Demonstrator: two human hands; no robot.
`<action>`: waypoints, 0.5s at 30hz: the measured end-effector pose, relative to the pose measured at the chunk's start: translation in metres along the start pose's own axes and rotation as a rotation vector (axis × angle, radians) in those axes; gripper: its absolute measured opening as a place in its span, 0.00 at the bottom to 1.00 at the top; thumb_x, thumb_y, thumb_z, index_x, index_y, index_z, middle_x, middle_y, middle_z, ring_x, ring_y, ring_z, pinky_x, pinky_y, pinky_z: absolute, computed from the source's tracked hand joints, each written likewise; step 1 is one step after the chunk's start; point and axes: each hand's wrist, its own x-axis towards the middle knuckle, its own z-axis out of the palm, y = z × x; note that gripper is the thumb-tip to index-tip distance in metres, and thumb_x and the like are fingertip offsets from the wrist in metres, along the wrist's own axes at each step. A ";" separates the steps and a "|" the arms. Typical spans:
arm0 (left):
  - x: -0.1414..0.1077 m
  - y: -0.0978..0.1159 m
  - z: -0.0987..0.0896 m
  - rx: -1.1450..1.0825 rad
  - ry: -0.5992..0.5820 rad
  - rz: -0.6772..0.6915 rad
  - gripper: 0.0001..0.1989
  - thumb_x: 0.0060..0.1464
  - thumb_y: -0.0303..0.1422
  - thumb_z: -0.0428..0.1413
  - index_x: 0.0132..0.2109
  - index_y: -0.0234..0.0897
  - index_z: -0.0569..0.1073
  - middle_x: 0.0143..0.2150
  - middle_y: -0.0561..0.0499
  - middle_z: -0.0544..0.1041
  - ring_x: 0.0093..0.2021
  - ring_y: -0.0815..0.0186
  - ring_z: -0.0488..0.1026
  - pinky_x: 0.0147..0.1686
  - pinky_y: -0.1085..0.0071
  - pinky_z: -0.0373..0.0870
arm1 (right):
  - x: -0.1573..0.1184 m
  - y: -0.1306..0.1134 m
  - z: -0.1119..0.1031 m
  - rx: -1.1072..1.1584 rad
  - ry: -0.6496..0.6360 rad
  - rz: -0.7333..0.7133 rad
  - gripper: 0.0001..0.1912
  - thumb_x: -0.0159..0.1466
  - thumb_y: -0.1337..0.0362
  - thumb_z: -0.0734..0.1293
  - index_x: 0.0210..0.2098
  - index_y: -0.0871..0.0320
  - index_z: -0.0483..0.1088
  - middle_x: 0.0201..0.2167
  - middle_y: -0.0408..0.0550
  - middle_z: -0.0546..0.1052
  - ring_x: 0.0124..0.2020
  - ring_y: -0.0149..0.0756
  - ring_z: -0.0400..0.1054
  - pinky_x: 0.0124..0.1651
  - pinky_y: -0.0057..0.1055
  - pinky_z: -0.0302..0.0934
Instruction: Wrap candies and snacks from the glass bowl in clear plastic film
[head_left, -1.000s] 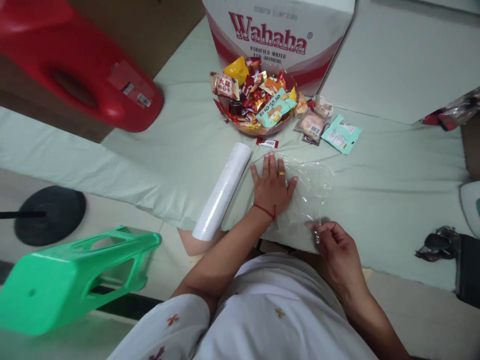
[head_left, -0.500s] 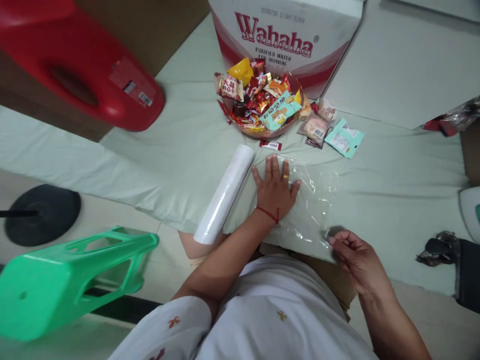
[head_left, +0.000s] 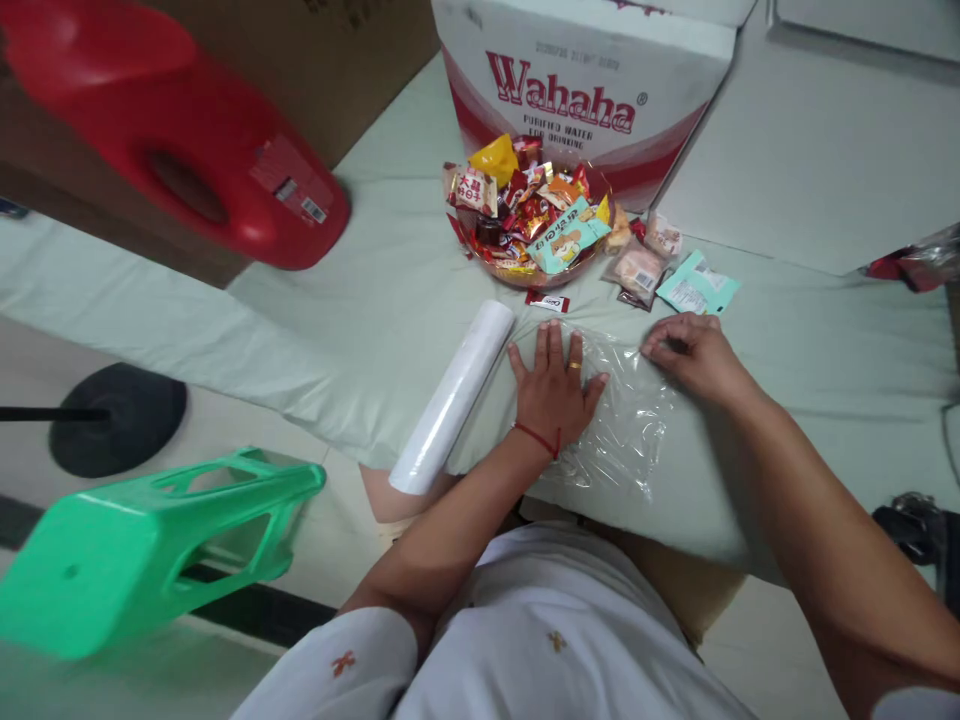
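A thin, clear plastic sheet [head_left: 626, 430] lies spread on the cloth-covered table; whether it is a bag or a single film I cannot tell. My left hand [head_left: 553, 390] rests flat on its left part, fingers spread. At the sheet's far right corner, my right hand [head_left: 694, 352] pinches the edge between thumb and forefinger. Just left of my left hand lies a white roll [head_left: 454, 398], set at a slant. Beyond the hands stands a clear bowl [head_left: 551, 278] heaped with wrapped sweets [head_left: 532, 215]. A small red and white packet [head_left: 547, 301] lies before it.
Behind the bowl stands a Wahaha carton [head_left: 570, 90]. Wrapped snacks [head_left: 637, 270] and a mint-green packet [head_left: 697, 285] lie to its right. A red jug [head_left: 247, 170] is at the far left. On the floor are a green stool [head_left: 150, 550] and a round black base [head_left: 116, 420].
My right hand has moved from the sheet's near right corner up to its far right corner. My left hand stays flat on the sheet. The whole view has shifted slightly.
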 end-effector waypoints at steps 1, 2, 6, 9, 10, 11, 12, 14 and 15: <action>0.000 0.000 0.001 0.001 0.004 -0.002 0.37 0.71 0.52 0.36 0.75 0.32 0.54 0.78 0.32 0.46 0.79 0.45 0.41 0.69 0.28 0.38 | 0.002 -0.001 -0.002 0.065 -0.052 0.021 0.13 0.61 0.52 0.70 0.33 0.56 0.76 0.34 0.49 0.78 0.41 0.42 0.70 0.52 0.43 0.61; 0.000 0.000 0.001 0.003 0.006 -0.004 0.37 0.71 0.52 0.36 0.75 0.32 0.54 0.78 0.32 0.46 0.79 0.45 0.41 0.69 0.28 0.38 | 0.002 -0.002 -0.005 0.133 -0.098 0.065 0.13 0.62 0.51 0.69 0.34 0.56 0.75 0.31 0.47 0.78 0.35 0.39 0.69 0.45 0.38 0.63; 0.000 -0.001 0.002 0.014 0.003 -0.007 0.38 0.71 0.52 0.36 0.75 0.30 0.53 0.79 0.32 0.46 0.79 0.46 0.41 0.70 0.29 0.38 | 0.004 -0.001 -0.013 0.327 -0.208 0.266 0.17 0.61 0.48 0.72 0.35 0.55 0.71 0.23 0.42 0.74 0.20 0.29 0.62 0.25 0.28 0.56; 0.000 0.000 0.003 0.021 -0.001 -0.015 0.39 0.71 0.52 0.36 0.75 0.27 0.52 0.79 0.32 0.46 0.79 0.46 0.40 0.70 0.29 0.38 | 0.009 0.004 -0.014 0.379 -0.224 0.358 0.23 0.54 0.46 0.78 0.31 0.56 0.70 0.19 0.40 0.71 0.18 0.26 0.58 0.21 0.25 0.52; 0.000 0.000 0.003 0.022 -0.003 -0.018 0.39 0.71 0.52 0.36 0.75 0.27 0.52 0.79 0.32 0.46 0.79 0.46 0.40 0.70 0.29 0.37 | 0.010 0.007 -0.015 0.399 -0.209 0.382 0.24 0.52 0.46 0.80 0.30 0.57 0.70 0.19 0.40 0.70 0.18 0.25 0.58 0.21 0.25 0.51; 0.001 0.000 0.002 0.023 -0.005 -0.019 0.39 0.71 0.52 0.36 0.75 0.27 0.52 0.79 0.32 0.46 0.79 0.46 0.40 0.70 0.29 0.37 | 0.010 0.010 -0.016 0.419 -0.183 0.402 0.24 0.50 0.47 0.81 0.29 0.57 0.69 0.19 0.40 0.70 0.18 0.25 0.58 0.21 0.24 0.52; 0.001 0.001 0.002 0.024 -0.007 -0.021 0.39 0.71 0.52 0.36 0.75 0.27 0.52 0.79 0.32 0.46 0.79 0.46 0.40 0.70 0.29 0.37 | 0.008 0.012 -0.018 0.431 -0.146 0.417 0.24 0.50 0.48 0.81 0.29 0.57 0.70 0.19 0.40 0.70 0.18 0.25 0.58 0.21 0.24 0.52; 0.001 0.001 0.001 0.023 -0.012 -0.022 0.38 0.71 0.52 0.35 0.75 0.28 0.52 0.79 0.33 0.46 0.79 0.47 0.40 0.71 0.30 0.37 | -0.003 0.017 -0.024 0.410 -0.026 0.444 0.19 0.54 0.51 0.79 0.30 0.57 0.71 0.20 0.41 0.71 0.19 0.26 0.59 0.22 0.25 0.53; 0.001 0.001 0.001 0.022 -0.014 -0.023 0.38 0.71 0.52 0.35 0.75 0.28 0.52 0.79 0.33 0.46 0.79 0.48 0.41 0.71 0.30 0.37 | -0.013 0.018 -0.027 0.382 0.051 0.469 0.17 0.56 0.53 0.78 0.31 0.57 0.72 0.21 0.41 0.71 0.19 0.26 0.59 0.22 0.25 0.53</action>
